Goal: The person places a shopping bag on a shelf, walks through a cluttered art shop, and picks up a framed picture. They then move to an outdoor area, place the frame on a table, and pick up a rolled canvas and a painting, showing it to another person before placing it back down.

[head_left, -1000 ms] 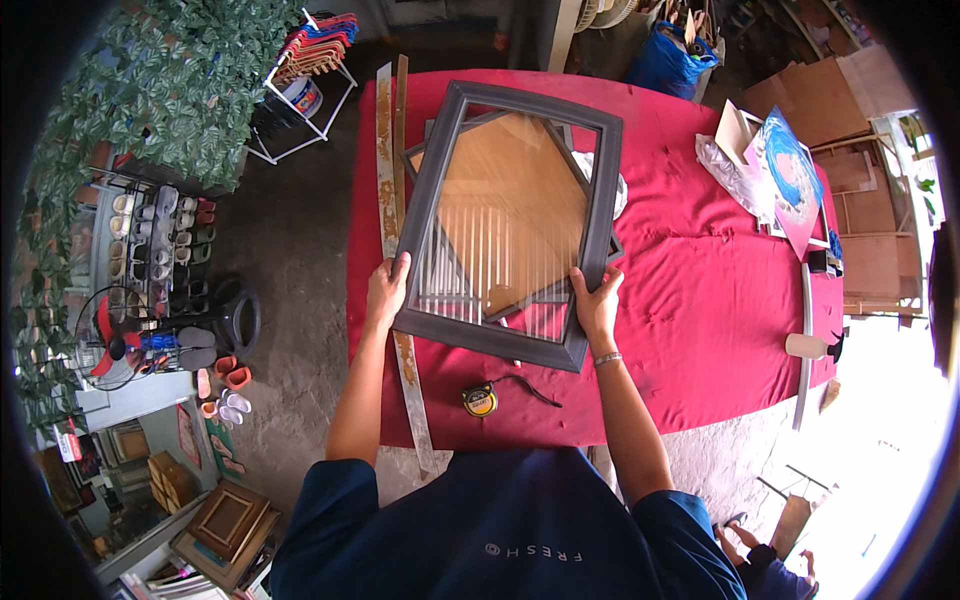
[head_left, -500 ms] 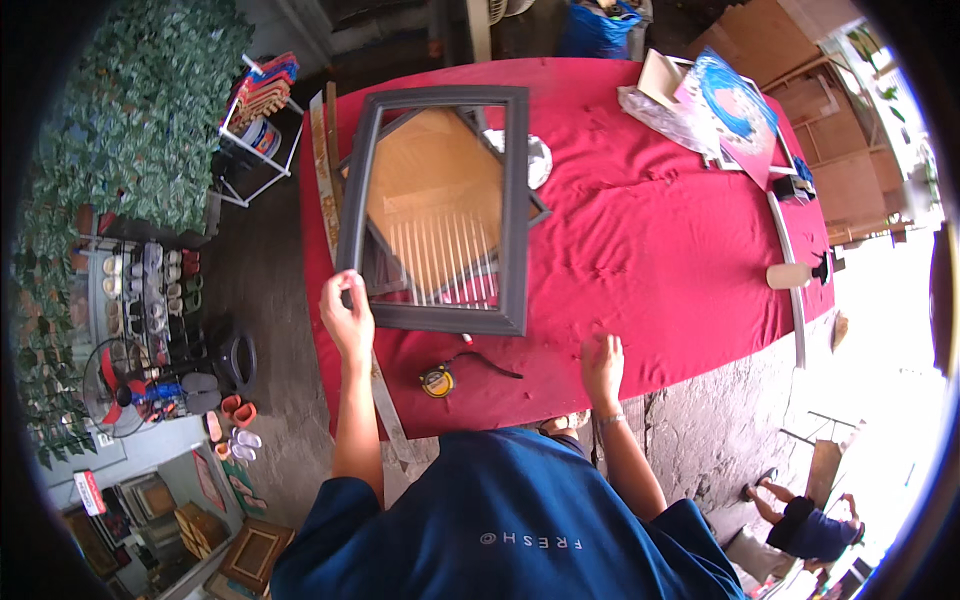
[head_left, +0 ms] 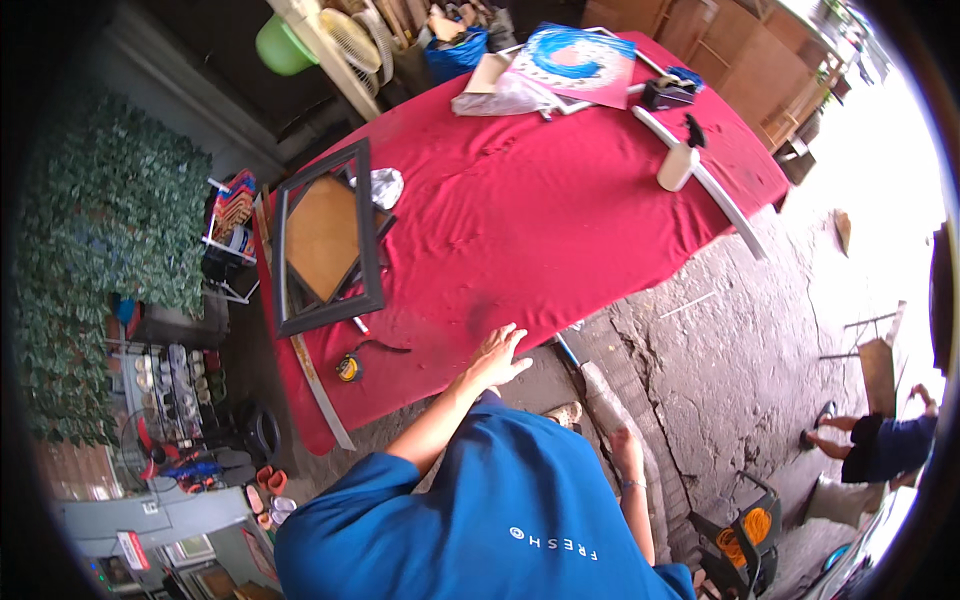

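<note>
My left hand (head_left: 497, 357) is open, its fingers stretched out over the near edge of the red cloth-covered table (head_left: 560, 235). My right hand (head_left: 627, 455) hangs low beyond the table edge, beside a long plastic-wrapped bundle (head_left: 603, 398); its fingers are too blurred to tell whether they grip anything. A dark grey picture frame (head_left: 371, 230) lies at the table's left, over another dark frame with a brown backing board (head_left: 322, 235). Near the front edge sits a yellow-black tape measure (head_left: 348, 369) with its strap toward my left hand. A long metal ruler (head_left: 320, 393) lies along the left edge.
At the table's far side are a blue-and-pink painting (head_left: 580, 62) and a black box (head_left: 668, 93). A spray bottle (head_left: 678, 168) stands by a white strip (head_left: 728, 210). An orange cord reel (head_left: 743, 535) is on the floor at right, with another person (head_left: 880, 445) beyond.
My left hand has let go of the grey frame and moved right to the table edge. My right hand has dropped away from the table. The view has shifted rightward.
</note>
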Demonstrator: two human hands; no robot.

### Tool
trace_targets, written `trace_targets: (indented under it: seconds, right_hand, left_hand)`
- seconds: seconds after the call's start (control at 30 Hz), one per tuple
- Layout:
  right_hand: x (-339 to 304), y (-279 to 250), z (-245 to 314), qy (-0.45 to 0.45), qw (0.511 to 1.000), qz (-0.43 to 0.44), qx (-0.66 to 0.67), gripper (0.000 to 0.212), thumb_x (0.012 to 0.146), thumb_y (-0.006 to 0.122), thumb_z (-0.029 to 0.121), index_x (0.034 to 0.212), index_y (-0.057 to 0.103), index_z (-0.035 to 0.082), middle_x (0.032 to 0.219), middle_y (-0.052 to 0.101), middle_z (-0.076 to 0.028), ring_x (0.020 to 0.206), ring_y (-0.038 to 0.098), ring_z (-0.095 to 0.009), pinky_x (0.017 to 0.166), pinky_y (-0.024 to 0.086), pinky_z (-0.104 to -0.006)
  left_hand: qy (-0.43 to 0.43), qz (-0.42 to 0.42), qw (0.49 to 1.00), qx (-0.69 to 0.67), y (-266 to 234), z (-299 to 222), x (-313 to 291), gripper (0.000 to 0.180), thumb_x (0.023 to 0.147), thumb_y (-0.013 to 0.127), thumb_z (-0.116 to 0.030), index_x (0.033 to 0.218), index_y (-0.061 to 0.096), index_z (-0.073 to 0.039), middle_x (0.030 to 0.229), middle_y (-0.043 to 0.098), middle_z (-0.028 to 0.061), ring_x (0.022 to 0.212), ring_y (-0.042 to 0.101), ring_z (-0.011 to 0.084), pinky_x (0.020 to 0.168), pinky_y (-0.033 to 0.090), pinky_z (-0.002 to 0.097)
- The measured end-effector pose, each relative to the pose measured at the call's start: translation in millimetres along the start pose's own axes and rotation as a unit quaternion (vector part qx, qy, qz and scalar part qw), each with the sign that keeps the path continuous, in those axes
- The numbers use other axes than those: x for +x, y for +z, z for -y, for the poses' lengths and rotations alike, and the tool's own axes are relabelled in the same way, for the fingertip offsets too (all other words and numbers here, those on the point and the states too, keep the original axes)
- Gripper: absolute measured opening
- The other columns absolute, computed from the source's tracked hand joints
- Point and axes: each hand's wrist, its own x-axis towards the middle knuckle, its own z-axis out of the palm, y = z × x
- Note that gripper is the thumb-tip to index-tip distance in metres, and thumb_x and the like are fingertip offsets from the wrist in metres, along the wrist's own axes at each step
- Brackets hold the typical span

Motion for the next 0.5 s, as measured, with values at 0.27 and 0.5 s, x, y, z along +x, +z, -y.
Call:
trace_targets:
  seconds: [0.27,0.5]
  right_hand:
    - [-128.8,-40.8,-196.2,0.33,0.925,-0.176,0.071,0.031,0.085,0.061,0.029,0.094,0.062,-0.001,0.087,0.067,-0.019,0.084,0.066,-0.03,0.074,0.051,-0.0378]
    - [-113.8,3.7,-233.7,0.308,0.884,-0.25,0.249,0.029,0.087,0.063,0.027,0.098,0.062,0.0,0.077,0.064,-0.008,0.063,0.06,-0.014,0.061,0.049,-0.0293]
  left_hand:
    - [-0.116,0.052,0.974,0.187,84.2,-52.7,32.8,0.127,0.069,0.073,-0.051,0.142,-0.018,-0.001,0.147,-0.017,0.0309,0.136,-0.014,0.049,0.108,-0.002,0.0611]
    - [-0.247,0.226,0.908,0.251,94.5,-67.9,71.7,0.146,0.058,0.071,-0.07,0.135,-0.035,-0.005,0.14,-0.038,0.026,0.13,-0.033,0.0447,0.106,-0.011,0.0585]
